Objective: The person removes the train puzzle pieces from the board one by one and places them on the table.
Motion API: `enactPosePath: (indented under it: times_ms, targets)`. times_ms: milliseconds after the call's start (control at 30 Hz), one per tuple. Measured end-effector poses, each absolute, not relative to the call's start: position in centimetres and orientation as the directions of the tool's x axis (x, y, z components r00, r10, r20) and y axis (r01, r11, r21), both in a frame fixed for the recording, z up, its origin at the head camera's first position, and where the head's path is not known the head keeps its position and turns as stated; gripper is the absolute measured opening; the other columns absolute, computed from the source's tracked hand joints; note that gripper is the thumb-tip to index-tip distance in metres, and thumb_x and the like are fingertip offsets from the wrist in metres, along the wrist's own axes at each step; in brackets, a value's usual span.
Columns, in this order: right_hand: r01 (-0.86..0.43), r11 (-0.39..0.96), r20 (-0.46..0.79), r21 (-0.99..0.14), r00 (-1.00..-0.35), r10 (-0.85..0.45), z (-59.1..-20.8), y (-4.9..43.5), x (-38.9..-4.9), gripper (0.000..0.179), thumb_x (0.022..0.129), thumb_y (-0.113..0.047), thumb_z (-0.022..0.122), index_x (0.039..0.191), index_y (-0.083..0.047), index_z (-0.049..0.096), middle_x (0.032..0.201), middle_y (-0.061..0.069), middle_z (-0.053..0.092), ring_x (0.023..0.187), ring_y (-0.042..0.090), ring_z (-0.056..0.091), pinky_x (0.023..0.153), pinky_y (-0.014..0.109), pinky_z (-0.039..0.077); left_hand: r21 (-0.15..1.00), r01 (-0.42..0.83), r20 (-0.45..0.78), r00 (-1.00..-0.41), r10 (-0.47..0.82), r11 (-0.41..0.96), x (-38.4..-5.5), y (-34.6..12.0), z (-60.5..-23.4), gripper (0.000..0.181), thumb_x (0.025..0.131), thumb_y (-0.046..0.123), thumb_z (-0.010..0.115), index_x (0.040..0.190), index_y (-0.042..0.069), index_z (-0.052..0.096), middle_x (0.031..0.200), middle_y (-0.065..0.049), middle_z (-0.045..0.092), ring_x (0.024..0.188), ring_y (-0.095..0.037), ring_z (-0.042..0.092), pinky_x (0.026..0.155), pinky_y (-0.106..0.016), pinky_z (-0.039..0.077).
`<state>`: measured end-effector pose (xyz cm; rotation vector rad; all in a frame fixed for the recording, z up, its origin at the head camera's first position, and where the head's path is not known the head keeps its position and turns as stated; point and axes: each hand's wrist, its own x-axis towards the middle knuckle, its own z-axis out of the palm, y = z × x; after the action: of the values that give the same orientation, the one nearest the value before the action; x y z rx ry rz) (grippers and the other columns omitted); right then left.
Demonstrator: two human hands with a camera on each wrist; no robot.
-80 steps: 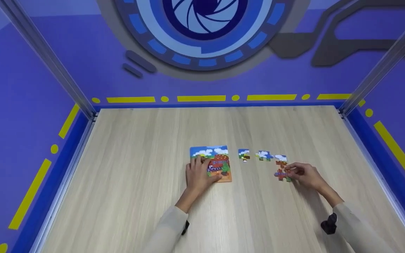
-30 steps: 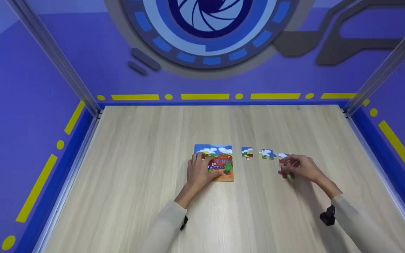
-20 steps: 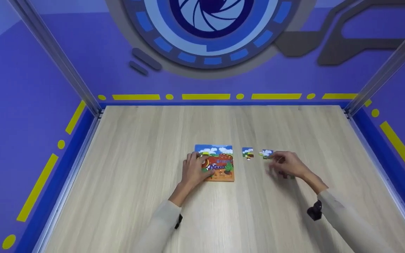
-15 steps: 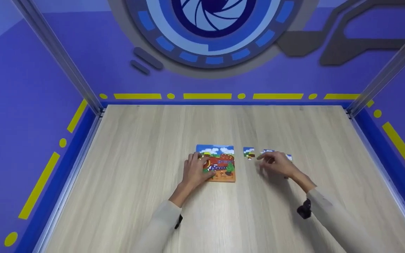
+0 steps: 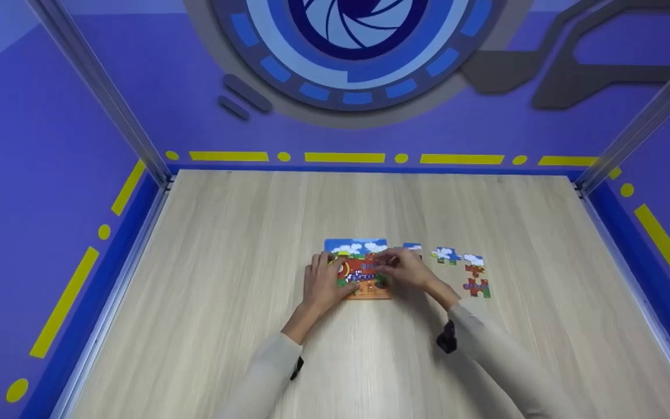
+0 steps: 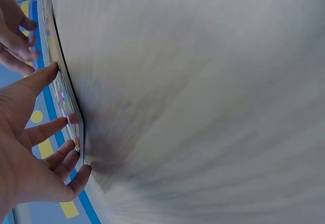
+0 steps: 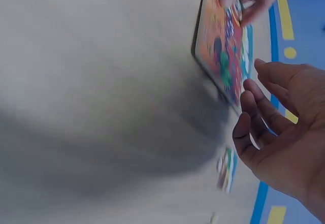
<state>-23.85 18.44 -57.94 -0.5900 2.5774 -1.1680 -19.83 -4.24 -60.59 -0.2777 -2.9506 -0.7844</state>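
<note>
Two hands are at the puzzle (image 5: pixel 361 273), which lies flat on the table (image 5: pixel 224 262) in front of the person. The left hand (image 5: pixel 320 285) rests on its left side. Maybe it is there so the puzzle does not slide about. The left fingers are spread and a bit bent, with a big gap between the thumb and first finger. They touch the puzzle at its edge and on top, but do not squeeze it tight.

The right hand (image 5: pixel 407 270) is over the other side of the puzzle. Its fingers are loosely bent, with the thumb and fingertips apart, and I see no bit in them. I cannot tell if the tips touch the puzzle.

One bit (image 5: pixel 412 247) peeks out from behind the right hand. A cloud bit (image 5: pixel 445 254) is farther right, and past it are a tall bit (image 5: pixel 474 263) and a red bit (image 5: pixel 477 287), close together. They seem to be set to that side so the right hand can get them easily.
</note>
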Motion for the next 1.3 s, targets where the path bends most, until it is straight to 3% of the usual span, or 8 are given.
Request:
enactPosePath:
  times_ms: [167, 467, 733, 867, 1100, 1300]
  targets:
    - [-0.286, 0.625, -0.052, -0.726, -0.884, -0.465, -58.7, 15.8, -24.3, 0.029, 0.097, -0.008, 0.069, 0.124, 0.004, 0.068, 0.106, 0.017, 0.070, 0.088, 0.021, 0.064, 0.076, 0.032, 0.054, 0.456, 0.191, 0.108, -0.981, 0.158, 0.869, -19.9, -4.4, -60.5, 0.064, 0.079, 0.051, 0.084, 0.128, 0.013, 0.069, 0.126, -0.013, 0.057, 0.115, -0.030, 0.050, 0.094, -0.050, 0.047]
    - [-0.224, 0.781, -0.133, -0.583, -0.922, -0.364, -59.2, 13.9, -24.6, 0.046, 0.090, -0.022, 0.079, 0.132, -0.007, 0.068, 0.118, 0.014, 0.065, 0.104, 0.028, 0.063, 0.094, 0.048, 0.053, 0.412, 0.221, 0.116, -0.975, 0.190, 0.884, -20.0, -4.3, -60.6, 0.071, 0.077, 0.057, 0.083, 0.130, 0.013, 0.068, 0.124, -0.013, 0.055, 0.110, -0.028, 0.049, 0.089, -0.048, 0.047]
    - [-0.142, 0.793, -0.204, -0.592, -0.926, -0.318, -58.5, 12.8, -25.4, 0.039, 0.089, -0.015, 0.080, 0.126, -0.009, 0.070, 0.106, 0.012, 0.072, 0.085, 0.019, 0.063, 0.082, 0.039, 0.057, 0.456, 0.208, 0.116, -0.978, 0.174, 0.866, -20.2, -4.7, -60.6, 0.068, 0.075, 0.052, 0.086, 0.127, 0.012, 0.069, 0.122, -0.013, 0.055, 0.110, -0.030, 0.048, 0.090, -0.050, 0.046]
    - [-0.065, 0.794, -0.264, -0.604, -0.924, -0.277, -58.1, 12.6, -25.6, 0.038, 0.089, -0.012, 0.079, 0.126, -0.009, 0.069, 0.106, 0.012, 0.071, 0.084, 0.018, 0.061, 0.081, 0.036, 0.057, 0.485, 0.210, 0.110, -0.978, 0.179, 0.849, -20.3, -4.8, -60.4, 0.067, 0.076, 0.050, 0.086, 0.126, 0.010, 0.069, 0.122, -0.014, 0.054, 0.111, -0.032, 0.048, 0.091, -0.052, 0.045]
    - [0.055, 0.774, -0.337, -0.631, -0.918, -0.210, -57.8, 12.4, -25.7, 0.037, 0.088, -0.009, 0.079, 0.123, -0.010, 0.068, 0.095, 0.008, 0.066, 0.077, 0.016, 0.055, 0.066, 0.025, 0.044, 0.518, 0.174, 0.049, -0.983, 0.175, 0.837, -20.4, -4.7, -59.9, 0.069, 0.074, 0.048, 0.089, 0.129, 0.011, 0.069, 0.124, -0.014, 0.053, 0.115, -0.032, 0.046, 0.094, -0.052, 0.042]
    - [0.048, 0.803, -0.352, -0.595, -0.913, -0.206, -57.4, 12.1, -25.6, 0.036, 0.091, -0.009, 0.076, 0.125, -0.010, 0.065, 0.103, 0.010, 0.067, 0.085, 0.019, 0.058, 0.075, 0.031, 0.051, 0.517, 0.146, 0.025, -0.988, 0.155, 0.844, -20.7, -4.5, -59.5, 0.071, 0.072, 0.048, 0.090, 0.130, 0.013, 0.070, 0.122, -0.012, 0.054, 0.115, -0.030, 0.047, 0.094, -0.051, 0.042]
